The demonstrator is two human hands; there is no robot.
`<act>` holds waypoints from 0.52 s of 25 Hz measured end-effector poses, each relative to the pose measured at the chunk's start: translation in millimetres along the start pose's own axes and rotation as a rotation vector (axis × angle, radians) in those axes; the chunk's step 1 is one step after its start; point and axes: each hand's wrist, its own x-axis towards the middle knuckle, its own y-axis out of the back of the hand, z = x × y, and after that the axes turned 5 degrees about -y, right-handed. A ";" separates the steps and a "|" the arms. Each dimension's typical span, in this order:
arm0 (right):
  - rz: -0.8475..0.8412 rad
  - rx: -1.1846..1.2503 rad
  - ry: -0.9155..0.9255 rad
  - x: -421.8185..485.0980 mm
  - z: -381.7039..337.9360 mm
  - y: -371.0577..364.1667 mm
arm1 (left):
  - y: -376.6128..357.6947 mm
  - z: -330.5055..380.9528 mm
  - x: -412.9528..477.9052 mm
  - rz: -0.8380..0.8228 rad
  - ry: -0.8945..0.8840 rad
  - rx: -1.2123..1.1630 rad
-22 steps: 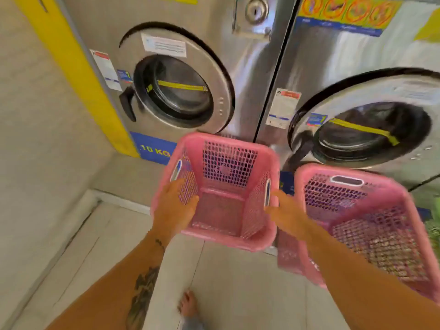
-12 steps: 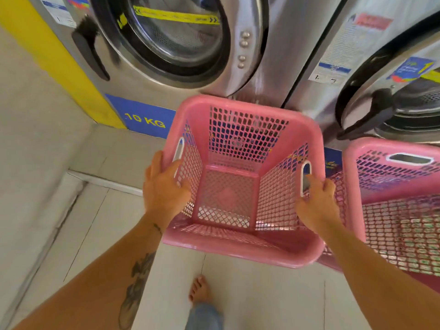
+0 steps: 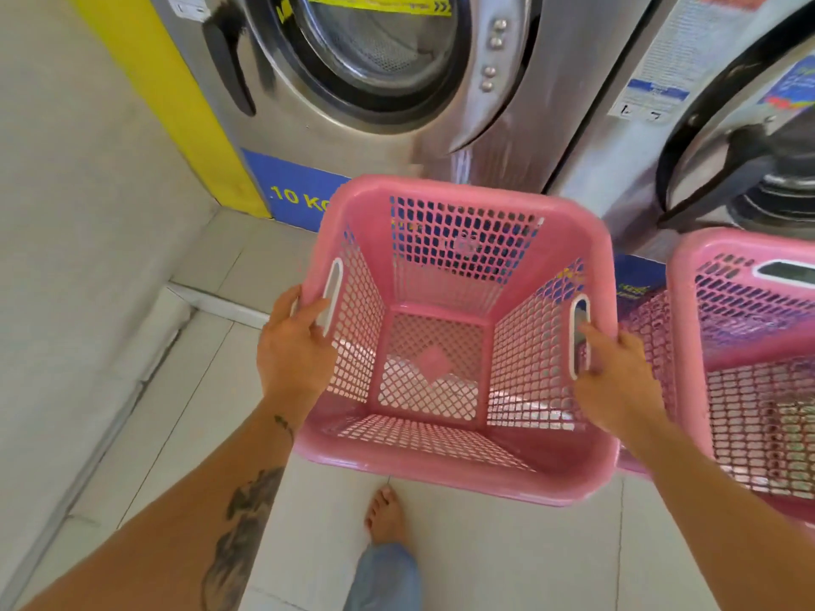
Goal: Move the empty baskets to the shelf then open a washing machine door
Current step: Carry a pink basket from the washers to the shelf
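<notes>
The pink basket [image 3: 458, 341] is held out in front of the person, over the tiled floor [image 3: 132, 434] and just short of the washing machines, its mouth tipped toward them so you look straight down to its bottom. Nothing lies in it. It is thin latticed plastic, so I would judge it light and fairly stiff, with some give in the walls; the smooth rim could slide in a loose hold. The sensible places to take it are the two slotted handles in the side walls, and that is where it is being held: the left hand [image 3: 295, 346] is closed over the left rim with fingers at the slot, the right hand [image 3: 617, 372] closed on the right wall with a finger at the other slot.

A second pink basket [image 3: 749, 368] sits just beside the first on the right, close enough that their walls nearly meet; whether they touch I cannot tell. Behind stand two steel washing machines, the left washer door [image 3: 375, 59] shut with its dark handle on the left edge, the right washer door [image 3: 741, 138] only partly in sight. A bare foot [image 3: 386, 515] is planted under the basket. No shelf shows here, so the carry will likely need a turn away, minding the neighbouring basket.
</notes>
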 end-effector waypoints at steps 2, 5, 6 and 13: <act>0.026 0.103 0.036 -44.5 7.2 -13.2 | 22.5 -20.4 -43.9 0.035 0.024 0.013; 0.024 0.303 0.022 -108.8 13.5 -30.9 | 59.3 -48.2 -109.7 0.029 0.063 0.016; 0.005 0.347 -0.002 -129.5 15.6 -36.8 | 73.1 -57.9 -132.5 0.014 0.078 0.019; -0.135 0.444 -0.148 -216.8 26.0 -94.7 | 113.7 -117.5 -220.9 -0.070 0.142 0.158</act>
